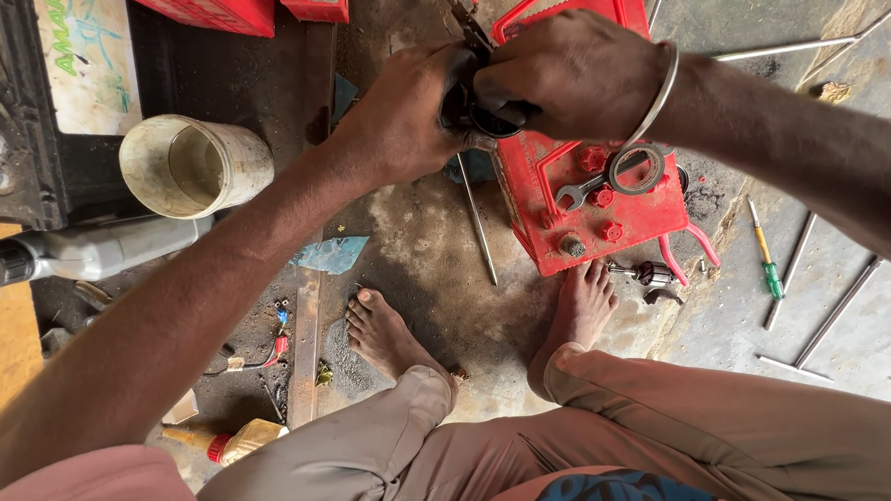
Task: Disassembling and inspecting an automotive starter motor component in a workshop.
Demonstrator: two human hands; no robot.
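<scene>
Left hand [400,117] and right hand [568,75] both grip one dark round part [485,119] above the red battery [593,199]; five rods [837,311] lie on the open floor [436,251] to the right.

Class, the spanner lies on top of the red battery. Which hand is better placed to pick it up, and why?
The right hand: it hovers directly above the spanner on the red battery, while the left hand sits further off, gripping the dark round part.

Your arms are bare to above the elbow, with a pinkish sleeve showing at the left shoulder. A thin silver bangle [659,96] circles your right wrist. You wear loose grey-brown trousers [673,421], cuffs gathered at the ankles, and both feet are bare. A blue patterned patch of cloth [616,494] shows at your lap.
</scene>
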